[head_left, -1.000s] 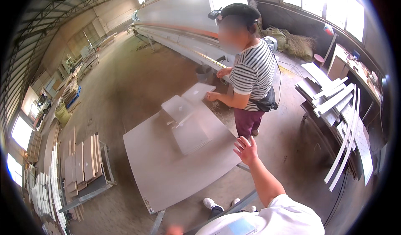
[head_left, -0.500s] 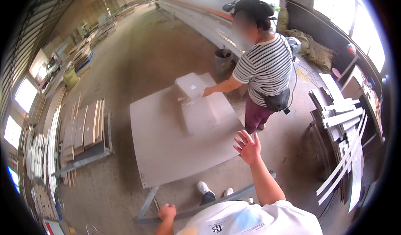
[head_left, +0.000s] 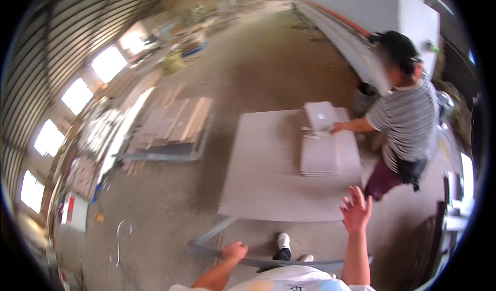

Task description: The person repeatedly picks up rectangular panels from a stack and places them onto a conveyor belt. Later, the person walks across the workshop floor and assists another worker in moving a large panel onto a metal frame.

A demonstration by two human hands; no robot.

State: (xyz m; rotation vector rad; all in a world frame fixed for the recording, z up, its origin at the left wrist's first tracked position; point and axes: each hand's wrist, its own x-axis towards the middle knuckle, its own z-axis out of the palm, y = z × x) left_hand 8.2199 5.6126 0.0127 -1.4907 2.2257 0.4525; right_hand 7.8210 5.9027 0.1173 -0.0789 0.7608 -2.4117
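Observation:
In front of me, a large pale board (head_left: 261, 172) lies flat over a grey metal frame (head_left: 310, 264). Neatly stacked rectangular panels (head_left: 319, 154) rest on its right side, with another pale block of panels (head_left: 320, 116) towards the far end. My right hand (head_left: 356, 213) is raised by the board's near right corner, fingers spread and holding nothing. Curled into a fist, my left hand (head_left: 235, 250) is at the frame's near bar; whether it grips the bar is hidden. A co-worker's hand (head_left: 338, 127) touches the far block.
The co-worker (head_left: 405, 120) in a striped shirt stands right of the board, beside a bucket (head_left: 363, 97). More boards (head_left: 173, 120) lie on a low rack to the left. White strips (head_left: 457, 208) are piled at the right edge. A long machine (head_left: 341, 37) runs along the back.
My view has swung left, so the board, co-worker and both my hands sit further right in the picture. My right hand stays spread; my left stays curled.

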